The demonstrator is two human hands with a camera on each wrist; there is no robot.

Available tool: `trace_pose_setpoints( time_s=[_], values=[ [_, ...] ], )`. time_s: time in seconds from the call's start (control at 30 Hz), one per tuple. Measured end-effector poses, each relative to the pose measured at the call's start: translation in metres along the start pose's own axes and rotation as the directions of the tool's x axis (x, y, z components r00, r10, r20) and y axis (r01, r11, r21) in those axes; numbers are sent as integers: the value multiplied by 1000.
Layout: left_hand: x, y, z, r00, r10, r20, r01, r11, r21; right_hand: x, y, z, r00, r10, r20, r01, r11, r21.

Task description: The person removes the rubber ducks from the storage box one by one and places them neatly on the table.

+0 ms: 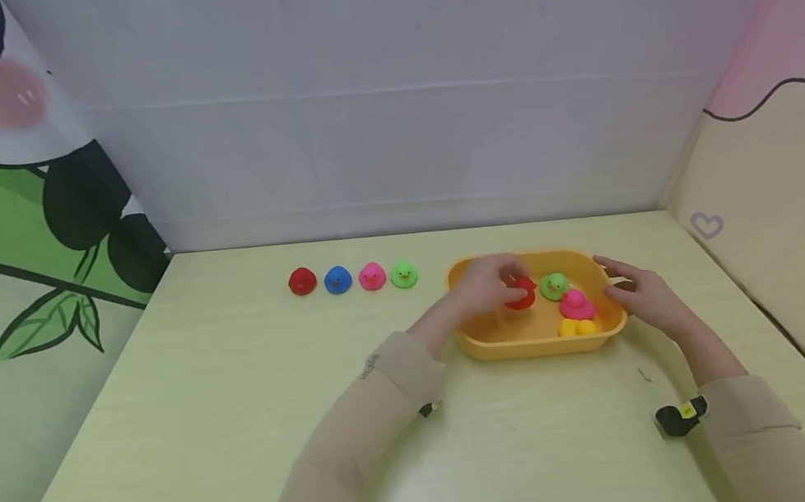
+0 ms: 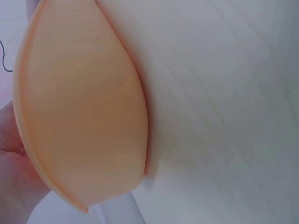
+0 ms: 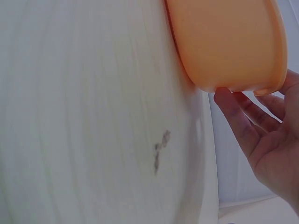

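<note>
My left hand [image 1: 484, 285] reaches over the left part of an orange tub [image 1: 511, 350], its fingers and thumb round a red toy duck [image 1: 521, 295]. Beside that duck lie a green duck [image 1: 554, 286], a pink duck [image 1: 576, 305] and yellow ducks [image 1: 577, 327] in the tub's right half. At the tub's right end, my right hand [image 1: 642, 296] holds the rim. The right wrist view shows its fingers [image 3: 233, 109] against the outer wall, below the rim. From the left wrist, the tub's wall [image 2: 88, 112] hides the duck and the left fingertips.
Left of the tub, towards the back of the table [image 1: 241, 402], a row holds a red toy [image 1: 302, 281], a blue duck [image 1: 338, 280], a pink duck [image 1: 371, 277] and a green duck [image 1: 404, 275]. A pale wall [image 1: 391, 153] rises behind the table.
</note>
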State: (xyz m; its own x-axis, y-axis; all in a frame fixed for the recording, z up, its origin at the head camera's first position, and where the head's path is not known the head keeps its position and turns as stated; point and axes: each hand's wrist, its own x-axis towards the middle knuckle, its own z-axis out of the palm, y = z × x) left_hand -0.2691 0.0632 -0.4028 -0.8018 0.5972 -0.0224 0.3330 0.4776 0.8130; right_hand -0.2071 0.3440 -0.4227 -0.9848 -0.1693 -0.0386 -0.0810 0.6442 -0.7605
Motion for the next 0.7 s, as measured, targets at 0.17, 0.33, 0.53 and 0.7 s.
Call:
trace_pose_setpoints(
  time_s=[0.17,0.33,0.53,0.7],
  values=[
    [-5,2,-6,1000,5,11,-5,1000,10,1,1,1,1000,-8,-2,8,1000,0],
    [-11,5,-15,1000,17,23,-17,999,29,1,2,1,1000,-6,-3,6,1000,2],
    [-17,7,-27,998,62,12,-62,996,61,1,1,0,1000,2,3,-2,1000,11],
    [-24,7,-33,995,98,16,-99,993,70,2,1,1,1000,7,12,-7,1000,20]
  ],
)
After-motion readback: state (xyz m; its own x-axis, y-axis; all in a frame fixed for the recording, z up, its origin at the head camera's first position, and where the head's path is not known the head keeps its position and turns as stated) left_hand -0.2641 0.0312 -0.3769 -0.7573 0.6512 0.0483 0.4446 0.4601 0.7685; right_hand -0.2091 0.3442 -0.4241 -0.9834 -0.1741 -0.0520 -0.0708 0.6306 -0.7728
